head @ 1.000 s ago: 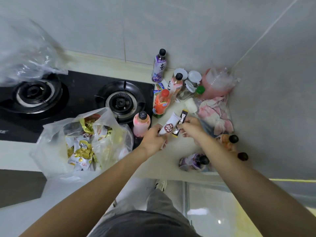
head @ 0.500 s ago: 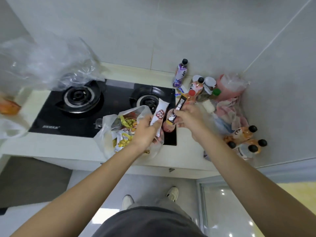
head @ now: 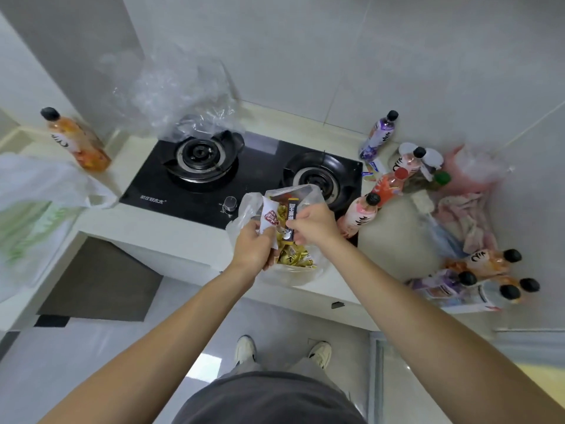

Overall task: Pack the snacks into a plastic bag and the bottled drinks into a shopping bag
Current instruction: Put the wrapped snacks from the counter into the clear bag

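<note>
- Currently, head view: left hand (head: 255, 246) pinching white snack sachet (head: 269, 219); right hand (head: 315, 223) pinching black snack stick (head: 290, 220).
- Both packets directly over open plastic bag (head: 301, 197) holding gold-wrapped snacks (head: 295, 257), at counter edge beside stove (head: 244, 175).
- Packets judged light, thin, crushable, slippery film: grip mid-body or at a sealed end.
- Bottled drinks (head: 359, 217) at right; shopping bag (head: 36, 209) at far left.

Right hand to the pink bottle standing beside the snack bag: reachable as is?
Probably not yet. The pink bottle stands just right of the right hand with nothing between them, but that hand is pinching the black snack stick over the plastic bag and must drop it first.
</note>
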A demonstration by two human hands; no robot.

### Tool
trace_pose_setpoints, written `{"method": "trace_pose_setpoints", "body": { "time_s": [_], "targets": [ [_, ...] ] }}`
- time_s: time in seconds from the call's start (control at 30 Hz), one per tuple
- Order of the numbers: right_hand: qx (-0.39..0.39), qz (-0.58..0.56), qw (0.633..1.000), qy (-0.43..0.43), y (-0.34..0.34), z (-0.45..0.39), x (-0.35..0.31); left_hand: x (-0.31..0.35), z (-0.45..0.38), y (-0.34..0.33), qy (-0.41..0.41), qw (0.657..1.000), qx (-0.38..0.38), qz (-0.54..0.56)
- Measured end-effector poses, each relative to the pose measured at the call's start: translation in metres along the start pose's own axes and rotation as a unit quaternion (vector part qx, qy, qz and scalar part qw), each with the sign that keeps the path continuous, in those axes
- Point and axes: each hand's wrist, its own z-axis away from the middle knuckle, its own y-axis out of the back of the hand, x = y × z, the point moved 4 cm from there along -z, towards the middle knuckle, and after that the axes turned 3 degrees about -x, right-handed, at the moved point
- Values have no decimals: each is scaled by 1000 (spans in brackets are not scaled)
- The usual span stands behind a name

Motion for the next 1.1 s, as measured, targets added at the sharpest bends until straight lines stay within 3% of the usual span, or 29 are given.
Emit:
{"method": "trace_pose_setpoints", "body": {
  "time_s": [0.27,0.5,0.8,1.1],
  "targets": [
    [7,7,1000,-10,0,-17,2,-5,-28,-4,31,998,-29,-38],
    [38,42,998,34,22,-20,5,13,-27,-10,-16,997,-37,-62],
    [61,-133,989,27,83,-32,11,55,-55,-68,-53,992,-78,-83],
    [91,-204,974,36,187,-72,39,100,-101,-159,-73,987,-83,-117]
  ]
}}
